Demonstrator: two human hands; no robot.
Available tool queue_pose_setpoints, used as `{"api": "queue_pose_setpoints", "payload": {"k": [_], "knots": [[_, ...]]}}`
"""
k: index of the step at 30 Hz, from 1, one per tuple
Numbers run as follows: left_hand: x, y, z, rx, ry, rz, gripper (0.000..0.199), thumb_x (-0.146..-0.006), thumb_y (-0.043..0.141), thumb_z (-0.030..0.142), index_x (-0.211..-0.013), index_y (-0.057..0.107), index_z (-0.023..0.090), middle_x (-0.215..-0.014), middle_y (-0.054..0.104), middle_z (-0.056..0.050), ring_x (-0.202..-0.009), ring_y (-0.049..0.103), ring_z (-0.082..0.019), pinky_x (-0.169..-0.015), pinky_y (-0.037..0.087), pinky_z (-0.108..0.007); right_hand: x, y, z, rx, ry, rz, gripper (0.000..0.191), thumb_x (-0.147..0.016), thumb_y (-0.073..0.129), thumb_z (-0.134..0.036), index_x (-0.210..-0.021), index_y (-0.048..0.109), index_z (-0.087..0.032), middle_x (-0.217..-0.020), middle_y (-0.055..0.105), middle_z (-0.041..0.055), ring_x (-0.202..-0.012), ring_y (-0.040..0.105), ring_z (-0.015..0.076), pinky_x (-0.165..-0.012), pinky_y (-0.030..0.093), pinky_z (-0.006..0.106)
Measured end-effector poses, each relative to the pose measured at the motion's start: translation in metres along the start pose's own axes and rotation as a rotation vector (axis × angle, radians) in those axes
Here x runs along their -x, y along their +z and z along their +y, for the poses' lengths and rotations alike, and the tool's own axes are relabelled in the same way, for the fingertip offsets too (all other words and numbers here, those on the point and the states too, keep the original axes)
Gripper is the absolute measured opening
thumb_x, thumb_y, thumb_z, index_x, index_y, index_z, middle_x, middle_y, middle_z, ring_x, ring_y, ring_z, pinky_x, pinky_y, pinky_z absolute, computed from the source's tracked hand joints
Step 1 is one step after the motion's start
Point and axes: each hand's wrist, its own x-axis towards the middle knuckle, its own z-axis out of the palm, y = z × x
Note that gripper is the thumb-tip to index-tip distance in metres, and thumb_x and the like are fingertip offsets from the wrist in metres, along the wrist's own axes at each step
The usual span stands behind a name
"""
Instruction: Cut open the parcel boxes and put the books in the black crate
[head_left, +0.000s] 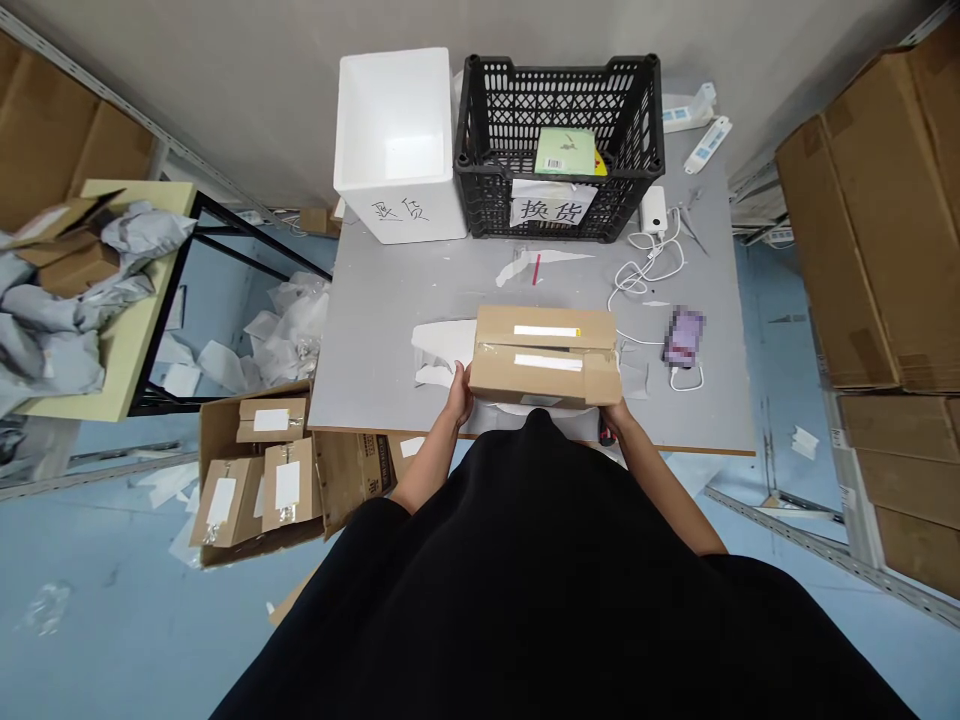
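The left hand [459,393] and right hand [616,415] hold the ends of a taped cardboard box [545,355] at the near edge of a gray table [390,300]. Beyond it stand a white foam box [394,130] and a black plastic crate [487,130] holding a green booklet [564,150]. A white power bank [654,208] and white cable [645,265] lie to the right; small boxes [271,420] sit in an open carton [345,480] below the table's edge.

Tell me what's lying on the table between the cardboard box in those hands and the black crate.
The head view shows a small red stick and a torn white paper scrap on the grey table between the cardboard box and the black crate.
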Motion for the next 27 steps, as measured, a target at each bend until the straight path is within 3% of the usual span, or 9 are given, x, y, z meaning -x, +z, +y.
{"api": "queue_pose_setpoints", "payload": {"k": [4,9,14,18,23,27], "knots": [[-0.005,-0.006,0.005,0.031,0.099,-0.014,0.074,-0.091,0.030,0.078,-0.132,0.061,0.025,-0.134,0.067,-0.007,-0.136,0.053,-0.027,-0.111,0.042,-0.040,-0.002,-0.011,-0.018,-0.073,-0.049,0.005,0.036,-0.067,0.064,-0.046,-0.095,0.070,-0.023,-0.079,0.074,0.0043,-0.086,0.067,0.0239,-0.076,0.055,0.035],[-0.003,-0.016,0.017,-0.148,0.165,-0.024,0.054,-0.095,0.042,0.061,-0.132,0.062,0.027,-0.142,0.062,-0.004,-0.138,0.049,-0.027,-0.112,0.040,-0.042,0.005,-0.026,-0.045,0.110,0.040,-0.018,0.017,-0.078,0.063,-0.035,-0.080,0.066,-0.019,-0.067,0.070,0.0030,-0.067,0.062,0.0172,-0.065,0.054,0.028],[0.001,-0.020,0.025,-0.361,0.099,-0.046,0.063,-0.097,0.029,0.066,-0.136,0.060,0.027,-0.143,0.062,-0.004,-0.134,0.054,-0.027,-0.114,0.039,-0.044,0.010,-0.029,-0.060,0.258,0.203,-0.055,0.040,-0.097,0.050,-0.046,-0.073,0.063,-0.016,-0.062,0.068,0.0076,-0.059,0.065,0.0170,-0.061,0.057,0.028],[0.001,-0.025,0.019,-0.413,0.017,-0.053,0.073,-0.094,0.025,0.075,-0.137,0.061,0.027,-0.142,0.063,-0.005,-0.133,0.055,-0.029,-0.112,0.042,-0.045,0.002,-0.027,-0.060,0.396,0.311,-0.067,0.054,-0.100,0.042,-0.056,-0.070,0.063,-0.016,-0.058,0.067,0.0101,-0.054,0.065,0.0180,-0.056,0.057,0.027],[-0.004,-0.031,0.008,-0.460,-0.077,-0.041,0.081,-0.091,0.022,0.080,-0.132,0.065,0.025,-0.133,0.069,-0.008,-0.125,0.062,-0.029,-0.106,0.047,-0.044,-0.018,-0.025,-0.051,0.494,0.397,-0.131,0.055,-0.100,0.042,-0.055,-0.071,0.065,-0.015,-0.058,0.068,0.0112,-0.052,0.066,0.0186,-0.052,0.056,0.027],[-0.012,-0.030,0.008,-0.485,-0.087,-0.021,0.084,-0.090,0.021,0.081,-0.127,0.068,0.022,-0.129,0.071,-0.011,-0.121,0.064,-0.029,-0.103,0.048,-0.043,-0.032,-0.023,-0.048,0.513,0.416,-0.106,0.053,-0.099,0.043,-0.057,-0.072,0.064,-0.016,-0.054,0.065,0.0091,-0.049,0.064,0.0177,-0.052,0.055,0.026]]}}
